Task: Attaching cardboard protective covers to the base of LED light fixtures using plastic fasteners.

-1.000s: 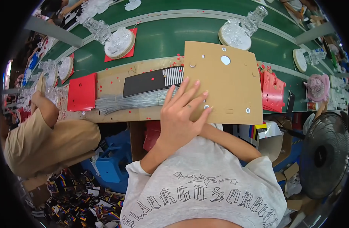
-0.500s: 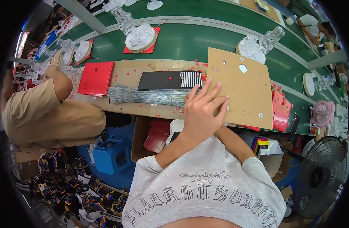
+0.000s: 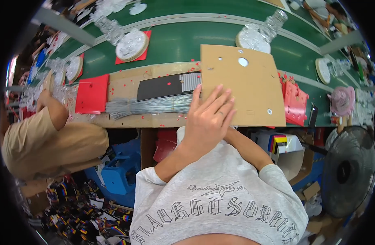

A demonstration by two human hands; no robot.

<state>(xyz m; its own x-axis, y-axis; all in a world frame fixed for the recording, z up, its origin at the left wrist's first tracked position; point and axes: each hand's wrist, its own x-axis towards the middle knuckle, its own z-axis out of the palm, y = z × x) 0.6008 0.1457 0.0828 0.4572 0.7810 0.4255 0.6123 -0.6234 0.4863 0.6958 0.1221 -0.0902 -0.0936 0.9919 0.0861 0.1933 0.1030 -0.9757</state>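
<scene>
A tan cardboard sheet (image 3: 252, 94) with punched round and small square holes lies at the table's near edge. My left hand (image 3: 210, 116) rests palm down on its left part, fingers stretched out and apart, a ring on one finger. My right forearm (image 3: 246, 147) reaches in behind it; the right hand is hidden by the left hand and the sheet. Left of the sheet lies a black card (image 3: 159, 87) with a grey striped end, partly covered. Along its near side is a bundle of thin silvery wires (image 3: 154, 107).
Red sheets lie left (image 3: 91, 94) and right (image 3: 294, 102) of the work. Beyond, clear objects on round discs (image 3: 132, 45) stand on a green surface (image 3: 187, 38). A person's arm (image 3: 54, 112) is at the left, a black fan (image 3: 346, 171) at the right, and a blue stool (image 3: 118, 171) below.
My view has shifted to the right. The cardboard sheet has moved left and slightly away, covering more of the black card's striped end. My left hand has stayed on it, its fingers shifting.
</scene>
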